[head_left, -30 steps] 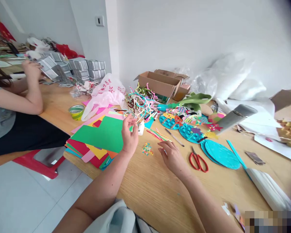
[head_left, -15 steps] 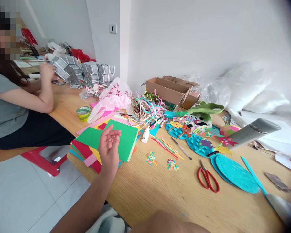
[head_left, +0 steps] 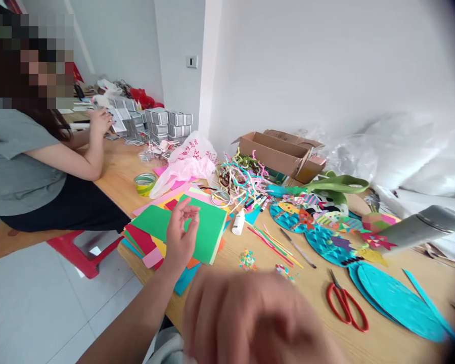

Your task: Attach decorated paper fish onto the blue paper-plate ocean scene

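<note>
My left hand [head_left: 182, 230] is raised above a stack of coloured paper, over the green sheet [head_left: 208, 230] on top. Its palm faces up, with the fingers loosely bent and apart from the thumb, and nothing shows in it. Close to the camera, my right hand [head_left: 250, 313] is blurred by motion; its fingers bend downward and their tips are hidden. Beyond it lie two small heaps of paper confetti [head_left: 247, 259], the farther right one partly covered by the hand. A white glue bottle [head_left: 238, 222] stands beside the paper stack.
Red-handled scissors [head_left: 347, 308] lie at the right by blue oval pieces [head_left: 400, 301]. Paper strips [head_left: 273, 245], a pen [head_left: 298, 247], pipe cleaners [head_left: 238, 177], a cardboard box [head_left: 273, 151] and a grey flask [head_left: 424, 230] stand or lie farther back. Another person [head_left: 34, 146] sits at the left.
My right hand has risen from the bottom edge into the middle foreground. The view has turned slightly left. My left hand keeps nearly the same pose above the paper.
</note>
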Available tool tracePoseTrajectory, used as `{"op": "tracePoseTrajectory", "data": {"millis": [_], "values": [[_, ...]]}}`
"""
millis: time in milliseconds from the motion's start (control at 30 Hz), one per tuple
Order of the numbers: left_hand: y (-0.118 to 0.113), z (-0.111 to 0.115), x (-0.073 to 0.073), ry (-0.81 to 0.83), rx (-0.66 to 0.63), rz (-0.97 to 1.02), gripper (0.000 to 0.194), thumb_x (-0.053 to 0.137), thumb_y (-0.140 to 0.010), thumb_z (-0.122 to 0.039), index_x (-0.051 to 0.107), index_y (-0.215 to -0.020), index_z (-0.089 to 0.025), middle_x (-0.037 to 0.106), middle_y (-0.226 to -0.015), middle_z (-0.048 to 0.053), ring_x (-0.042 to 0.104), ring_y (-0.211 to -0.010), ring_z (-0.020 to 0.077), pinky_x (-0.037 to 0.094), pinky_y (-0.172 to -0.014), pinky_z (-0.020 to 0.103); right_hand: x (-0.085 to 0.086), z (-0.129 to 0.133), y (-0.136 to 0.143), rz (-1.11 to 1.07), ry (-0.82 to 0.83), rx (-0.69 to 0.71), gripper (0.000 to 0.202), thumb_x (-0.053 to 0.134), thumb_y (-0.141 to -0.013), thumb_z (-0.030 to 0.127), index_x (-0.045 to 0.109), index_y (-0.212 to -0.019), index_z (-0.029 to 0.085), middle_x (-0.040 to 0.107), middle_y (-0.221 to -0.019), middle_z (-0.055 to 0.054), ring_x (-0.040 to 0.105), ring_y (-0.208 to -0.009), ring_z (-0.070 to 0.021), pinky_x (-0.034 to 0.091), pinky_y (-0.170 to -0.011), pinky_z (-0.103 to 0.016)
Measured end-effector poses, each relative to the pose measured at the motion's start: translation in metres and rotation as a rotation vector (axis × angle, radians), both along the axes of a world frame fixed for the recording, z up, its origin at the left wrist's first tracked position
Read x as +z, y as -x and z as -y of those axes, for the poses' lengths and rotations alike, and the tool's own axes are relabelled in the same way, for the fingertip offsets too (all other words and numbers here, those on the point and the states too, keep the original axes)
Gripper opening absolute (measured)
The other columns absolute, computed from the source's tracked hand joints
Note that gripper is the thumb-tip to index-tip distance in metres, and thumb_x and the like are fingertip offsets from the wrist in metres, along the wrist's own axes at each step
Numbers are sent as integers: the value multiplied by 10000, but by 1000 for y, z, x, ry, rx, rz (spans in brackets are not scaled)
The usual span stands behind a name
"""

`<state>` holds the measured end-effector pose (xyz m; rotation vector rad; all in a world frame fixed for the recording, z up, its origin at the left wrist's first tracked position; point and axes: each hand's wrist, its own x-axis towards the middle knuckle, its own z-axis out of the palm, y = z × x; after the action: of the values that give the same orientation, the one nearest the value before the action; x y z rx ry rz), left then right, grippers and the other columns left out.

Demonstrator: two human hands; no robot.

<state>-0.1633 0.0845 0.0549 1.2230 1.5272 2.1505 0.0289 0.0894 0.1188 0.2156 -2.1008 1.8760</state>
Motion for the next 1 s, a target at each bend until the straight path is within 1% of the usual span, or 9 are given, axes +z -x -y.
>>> {"op": "tracePoseTrajectory", "data": {"millis": [100, 167, 200, 300, 367, 467, 633, 733, 1000], "values": [[13, -19, 4, -59, 107, -90, 378, 549, -879, -233, 500, -1254, -214, 614, -1017, 63, 595, -969, 168, 474, -903, 334, 13, -66, 41, 43, -382, -550, 199, 553, -880, 304, 649, -1029, 214, 674, -983, -64, 609, -915, -176, 470, -825, -323], [19, -31, -2, -76, 210, -134, 353, 511, -888, -195, 501, -1241, -196, 614, -1002, 70, 590, -960, 166, 470, -899, 337, -1, -111, 63, 183, -642, -784, 136, 575, -858, 254, 670, -912, 172, 671, -900, -70, 599, -818, -171, 460, -780, -314], [20, -34, -7, -64, 243, -157, 349, 494, -889, -180, 497, -1238, -185, 610, -1027, 83, 586, -969, 171, 466, -907, 347, -13, -130, 72, 309, -780, -829, 129, 579, -855, 237, 680, -890, 164, 670, -883, -73, 594, -831, -178, 447, -800, -317], [18, -40, -26, 26, 262, -212, 330, 457, -889, -149, 499, -1216, -169, 615, -1033, 100, 591, -944, 178, 483, -868, 348, -53, -168, 92, 646, -1181, -815, 180, 587, -865, 253, 701, -987, 185, 664, -995, -92, 561, -1007, -215, 398, -873, -308], [15, -40, -35, 50, 242, -248, 351, 449, -886, -128, 485, -1232, -174, 616, -1031, 96, 590, -948, 178, 486, -861, 342, -72, -177, 101, 711, -1264, -812, 214, 613, -850, 276, 705, -1015, 177, 655, -1030, -117, 542, -1049, -247, 380, -882, -320], [12, -38, -38, 40, 231, -319, 373, 436, -885, -101, 474, -1246, -187, 610, -1021, 86, 586, -952, 174, 484, -864, 335, -84, -179, 114, 750, -1319, -818, 217, 598, -855, 278, 710, -987, 147, 652, -1011, -148, 533, -1054, -278, 364, -874, -336], [8, -37, -33, 9, 178, -409, 412, 420, -897, -82, 434, -1290, -202, 594, -1029, 83, 574, -975, 173, 484, -870, 330, -87, -183, 127, 796, -1399, -818, 238, 471, -902, 184, 700, -925, 121, 654, -954, -148, 555, -960, -257, 351, -835, -334], [4, -33, -30, -9, 141, -446, 429, 423, -889, -66, 421, -1297, -200, 595, -1038, 89, 567, -993, 184, 485, -871, 339, -84, -183, 134, 770, -1441, -858, 277, 410, -919, 164, 668, -1011, 120, 639, -975, -147, 531, -980, -268, 342, -846, -347], [-2, -28, -26, -47, 94, -485, 473, 410, -874, -28, 395, -1320, -185, 594, -1019, 96, 553, -974, 197, 486, -860, 373, -68, -181, 171, 731, -1459, -980, 245, 441, -868, 146, 677, -924, 115, 646, -968, -157, 551, -951, -258, 367, -806, -327]]}}
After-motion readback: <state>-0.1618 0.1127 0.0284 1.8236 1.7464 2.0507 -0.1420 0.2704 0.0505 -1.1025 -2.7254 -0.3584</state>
